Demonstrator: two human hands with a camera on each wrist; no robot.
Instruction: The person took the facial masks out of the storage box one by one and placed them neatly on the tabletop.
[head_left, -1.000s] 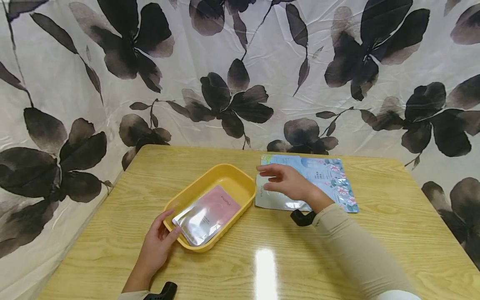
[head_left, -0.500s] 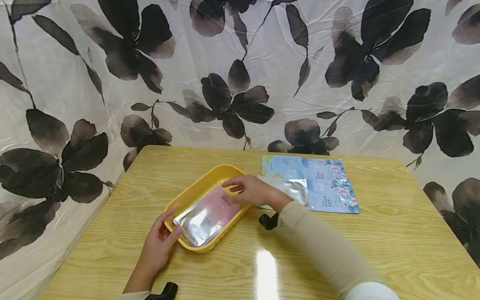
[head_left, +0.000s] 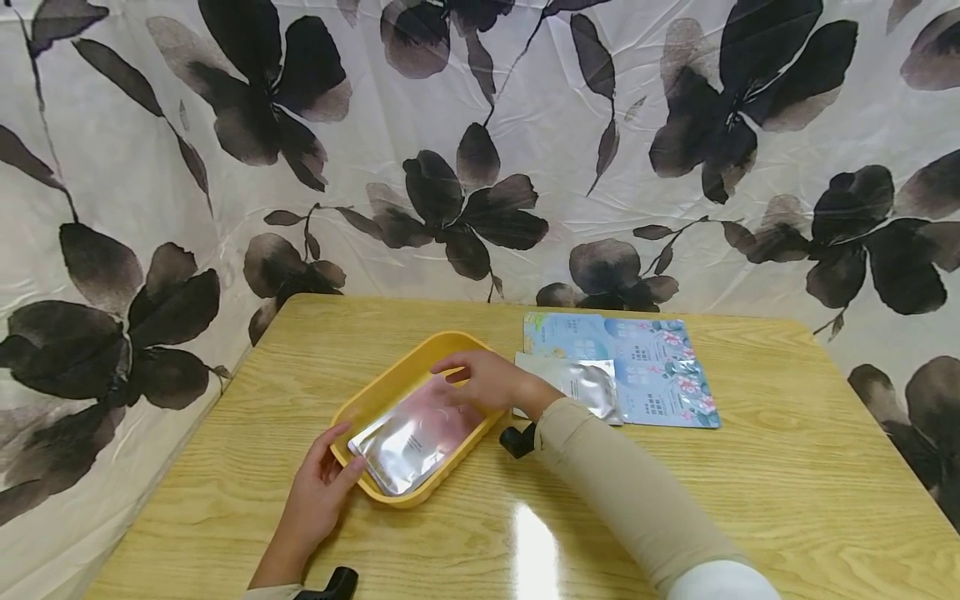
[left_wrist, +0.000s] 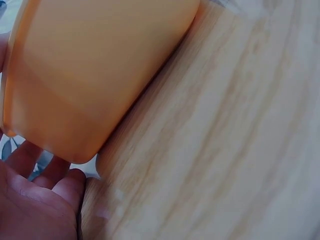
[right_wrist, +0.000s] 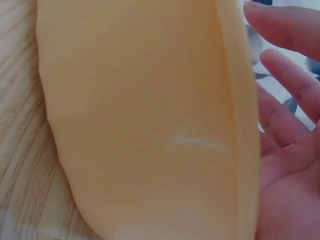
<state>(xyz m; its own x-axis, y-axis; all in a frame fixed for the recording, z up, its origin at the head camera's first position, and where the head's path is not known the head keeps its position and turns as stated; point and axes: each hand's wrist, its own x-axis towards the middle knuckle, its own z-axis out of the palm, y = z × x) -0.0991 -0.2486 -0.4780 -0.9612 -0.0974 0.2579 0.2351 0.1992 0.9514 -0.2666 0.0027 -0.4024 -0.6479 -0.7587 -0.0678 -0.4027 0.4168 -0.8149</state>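
A yellow plastic basket (head_left: 450, 343) stands slanted on the table, with a pink and silver sheet mask packet (head_left: 408, 454) lying flat inside. My left hand (head_left: 313, 498) grips the basket's near left corner, the thumb over the rim and the fingers along the outside. In the left wrist view those fingers (left_wrist: 55, 175) curve round the end of the basket wall. Over the far right part of the basket is my right hand (head_left: 487, 385), palm down and fingers loosely bent, covering part of the pink packet. The right wrist view shows its fingers (right_wrist: 292, 82) spread beyond the rim, with nothing between them.
Right of the basket, a silver-white packet (head_left: 592, 387) overlaps several blue floral sheet mask packets (head_left: 667, 398), partly behind my right forearm. A floral cloth (head_left: 465, 92) hangs behind the wooden table (head_left: 787, 467). Glare brightens the tabletop near the front.
My right hand has moved left from above the blue and silver packets to over the basket, uncovering those packets. My left hand keeps its grip on the basket corner.
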